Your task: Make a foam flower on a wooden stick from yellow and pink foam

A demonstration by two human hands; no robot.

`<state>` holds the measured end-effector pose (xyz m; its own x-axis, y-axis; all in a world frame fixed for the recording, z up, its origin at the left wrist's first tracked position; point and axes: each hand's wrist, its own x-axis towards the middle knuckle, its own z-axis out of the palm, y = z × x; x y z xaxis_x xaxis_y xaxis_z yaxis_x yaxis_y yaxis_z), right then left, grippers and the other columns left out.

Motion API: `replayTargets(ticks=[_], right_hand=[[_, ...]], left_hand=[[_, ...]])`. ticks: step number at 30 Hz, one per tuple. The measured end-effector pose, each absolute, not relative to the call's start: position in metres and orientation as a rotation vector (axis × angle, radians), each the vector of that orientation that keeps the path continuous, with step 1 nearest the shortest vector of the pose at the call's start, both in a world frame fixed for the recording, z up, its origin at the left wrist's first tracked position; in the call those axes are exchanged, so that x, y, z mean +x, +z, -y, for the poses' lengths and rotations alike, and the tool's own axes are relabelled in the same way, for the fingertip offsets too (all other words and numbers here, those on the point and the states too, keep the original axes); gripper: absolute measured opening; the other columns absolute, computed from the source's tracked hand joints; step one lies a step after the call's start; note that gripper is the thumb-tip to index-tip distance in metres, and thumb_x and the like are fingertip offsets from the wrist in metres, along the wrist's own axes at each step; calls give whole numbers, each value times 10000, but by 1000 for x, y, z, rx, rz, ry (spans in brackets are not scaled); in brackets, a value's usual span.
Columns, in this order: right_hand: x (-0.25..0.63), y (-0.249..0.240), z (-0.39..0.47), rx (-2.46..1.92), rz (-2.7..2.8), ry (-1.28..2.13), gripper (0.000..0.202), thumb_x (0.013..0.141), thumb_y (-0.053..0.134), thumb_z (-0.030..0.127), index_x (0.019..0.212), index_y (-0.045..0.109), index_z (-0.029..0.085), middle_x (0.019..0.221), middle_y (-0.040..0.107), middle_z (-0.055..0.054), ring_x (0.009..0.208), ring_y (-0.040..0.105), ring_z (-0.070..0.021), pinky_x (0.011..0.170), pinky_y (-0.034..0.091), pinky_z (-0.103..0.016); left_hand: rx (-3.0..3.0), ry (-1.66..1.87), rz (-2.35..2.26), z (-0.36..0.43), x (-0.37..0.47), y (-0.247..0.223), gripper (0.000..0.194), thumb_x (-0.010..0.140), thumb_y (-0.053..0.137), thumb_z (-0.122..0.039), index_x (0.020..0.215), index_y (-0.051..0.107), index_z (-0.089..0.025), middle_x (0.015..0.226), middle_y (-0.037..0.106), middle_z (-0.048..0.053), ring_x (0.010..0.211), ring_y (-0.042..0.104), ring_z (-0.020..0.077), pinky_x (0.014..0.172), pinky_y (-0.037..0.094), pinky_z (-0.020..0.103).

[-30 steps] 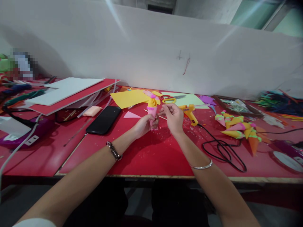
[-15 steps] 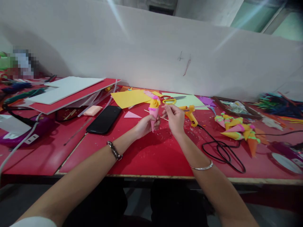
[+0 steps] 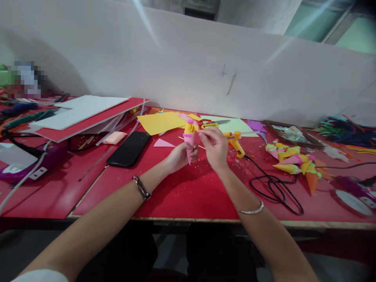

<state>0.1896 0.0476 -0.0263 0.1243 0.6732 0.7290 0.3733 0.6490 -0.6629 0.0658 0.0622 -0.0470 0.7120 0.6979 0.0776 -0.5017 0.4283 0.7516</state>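
Observation:
My left hand (image 3: pixel 180 157) is closed round the lower part of a pink paper cone (image 3: pixel 189 141), which points tip down. A yellow swirl (image 3: pixel 190 127) rises from the cone, with a bright pink band round its rim. Close by on the right, my right hand (image 3: pixel 216 147) is pinched, thumb and fingertips together near the cone's upper side; anything between them is too small to make out. Behind that hand lies a yellow glue gun (image 3: pixel 235 143), its black cord looping to the right. Scissors (image 3: pixel 210 124) with red and yellow handles lie beyond the cone.
Left of my hands lie a black phone (image 3: pixel 129 149), a pale block (image 3: pixel 115 137) and a pink triangle (image 3: pixel 163 143). Yellow sheets (image 3: pixel 158 123) lie at the back. Several decorated cones (image 3: pixel 293 158) are piled on the right, near a purple power strip (image 3: pixel 357 192). Boards (image 3: pixel 88 111) stand stacked at left.
My right hand has moved slightly left, its pinched fingertips nearer the cone's rim. The left hand holds the cone almost as before, turned a little.

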Motion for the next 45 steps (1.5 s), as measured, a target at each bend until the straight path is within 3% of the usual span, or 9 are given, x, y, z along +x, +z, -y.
replayTargets(ticks=[11, 19, 25, 28, 34, 42, 45], right_hand=[[186, -29, -48, -938, 1581, 301, 131, 770, 533, 251, 854, 634, 251, 936, 499, -24, 893, 513, -134, 773, 466, -271], [190, -39, -62, -791, 1367, 966, 379, 684, 618, 328, 1042, 503, 274, 1000, 536, -16, 925, 510, -135, 767, 455, -264], [189, -38, -59, -752, 1276, 1298, 392, 658, 645, 319, 1023, 513, 272, 849, 570, 23, 690, 514, -87, 618, 442, -207], [189, -38, -57, -689, 1254, 1345, 325, 656, 653, 287, 961, 542, 264, 846, 576, 36, 693, 506, -72, 631, 433, -187], [190, -33, -55, -645, 1147, 1496, 271, 652, 652, 251, 913, 578, 244, 719, 544, 62, 511, 396, -29, 503, 384, -153], [188, -34, -55, -714, 1165, 1402, 329, 631, 658, 261, 947, 568, 264, 886, 587, 38, 572, 451, -51, 525, 411, -176], [186, -35, -56, -641, 1190, 1382, 333, 649, 645, 258, 969, 555, 272, 944, 588, 33, 712, 523, -68, 639, 447, -185]], left_hand=[[853, 753, -308, -58, 66, -45, 60, 661, 377, -126, 637, 429, -146, 466, 308, -34, 410, 302, 63, 421, 296, 169], [908, 738, -254, -60, 66, -47, 63, 652, 366, -103, 647, 404, -153, 472, 252, -52, 386, 246, 54, 386, 246, 156], [927, 717, -285, -59, 67, -46, 80, 662, 371, -104, 595, 382, -146, 482, 254, -47, 392, 234, 46, 375, 239, 151], [918, 708, -276, -59, 68, -47, 76, 658, 378, -94, 604, 384, -146, 487, 252, -49, 395, 228, 44, 375, 239, 145], [893, 691, -253, -59, 67, -46, 57, 646, 382, -101, 644, 416, -146, 503, 272, -46, 398, 237, 45, 382, 255, 149], [924, 705, -287, -57, 68, -45, 56, 648, 381, -101, 617, 408, -140, 508, 299, -35, 409, 264, 45, 391, 245, 151], [939, 779, -312, -58, 67, -46, 67, 666, 379, -113, 629, 426, -142, 488, 289, -44, 388, 251, 42, 383, 230, 153]])
